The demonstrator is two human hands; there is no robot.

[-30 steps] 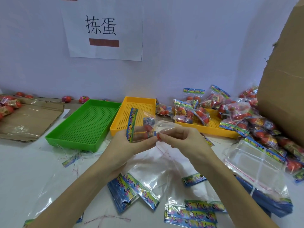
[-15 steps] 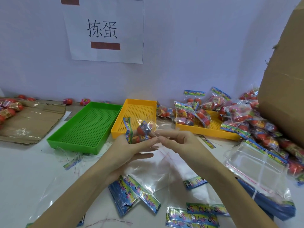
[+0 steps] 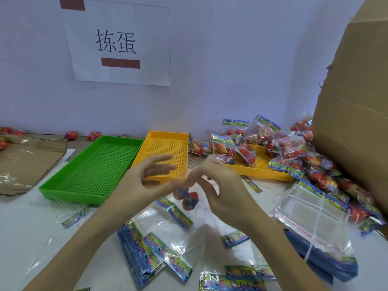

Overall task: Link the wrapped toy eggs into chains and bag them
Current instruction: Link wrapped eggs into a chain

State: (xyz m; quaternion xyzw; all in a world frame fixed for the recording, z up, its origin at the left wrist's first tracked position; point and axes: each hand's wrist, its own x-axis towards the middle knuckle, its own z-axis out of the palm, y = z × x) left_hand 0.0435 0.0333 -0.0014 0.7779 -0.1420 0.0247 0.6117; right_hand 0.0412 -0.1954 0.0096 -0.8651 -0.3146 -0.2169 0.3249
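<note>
Fingers [image 3: 190,181] of my right hand [image 3: 218,185] pinch the top of a small clear bag [image 3: 184,208] holding red wrapped toy eggs [image 3: 189,199], which hangs just above the white surface [image 3: 27,223]. On my left hand [image 3: 138,183] the fingers are spread apart, the thumb reaching toward the same pinch; whether it touches the bag I cannot tell. Behind my hands sit an empty green tray [image 3: 69,192] and a yellow tray [image 3: 168,135] side by side. Filled bags [image 3: 289,152] are heaped to the right beside a cardboard box [image 3: 357,114]. Flat bags [image 3: 159,255] lie scattered below my wrists.
</note>
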